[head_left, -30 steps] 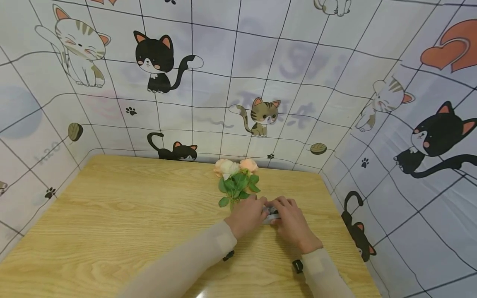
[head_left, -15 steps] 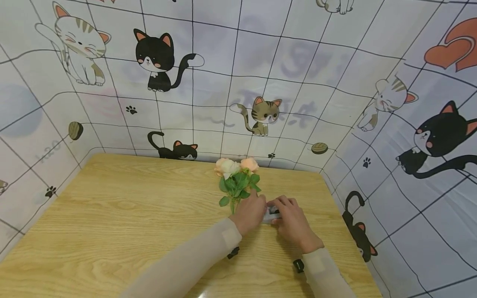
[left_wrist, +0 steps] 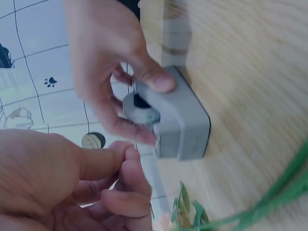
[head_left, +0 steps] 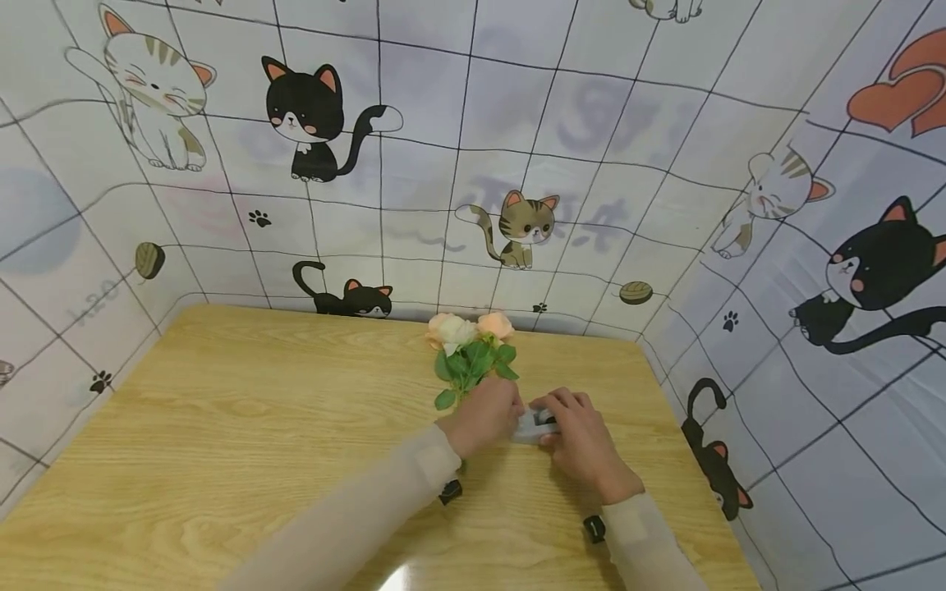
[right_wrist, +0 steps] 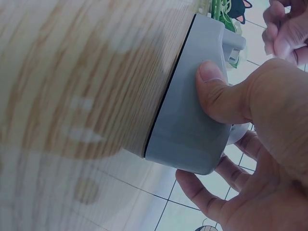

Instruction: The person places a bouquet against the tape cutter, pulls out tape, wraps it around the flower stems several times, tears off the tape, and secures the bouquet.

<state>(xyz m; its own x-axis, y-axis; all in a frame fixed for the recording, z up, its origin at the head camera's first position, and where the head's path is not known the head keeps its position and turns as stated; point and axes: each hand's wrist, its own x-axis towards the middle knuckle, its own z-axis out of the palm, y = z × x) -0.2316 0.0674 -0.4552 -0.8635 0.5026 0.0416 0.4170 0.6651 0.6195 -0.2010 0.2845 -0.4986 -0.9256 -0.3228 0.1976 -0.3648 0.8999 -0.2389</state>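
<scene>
My right hand (head_left: 584,443) grips a grey tape dispenser (right_wrist: 192,110) on the wooden table, thumb on one side and fingers on the other. A tape roll (left_wrist: 139,108) sits in it. My left hand (head_left: 484,414) is left of the dispenser, close to its cutter end. Its thumb and forefinger (left_wrist: 126,147) pinch together there, apart from the dispenser in the left wrist view; the clear tape between them is too faint to make out. Just behind lie roses (head_left: 469,330) in peach and white with green leaves; their green stems (left_wrist: 274,199) run partly under my left hand.
The wooden table (head_left: 281,410) reaches to a cat-print cloth wall (head_left: 414,189) at the back and right. Dark wrist-camera pieces (head_left: 451,491) hang below both sleeves.
My left hand first worked at the dispenser beside the right fingers, then drew back slightly to the left with its fingertips pinched. My right hand and the dispenser stay nearly still.
</scene>
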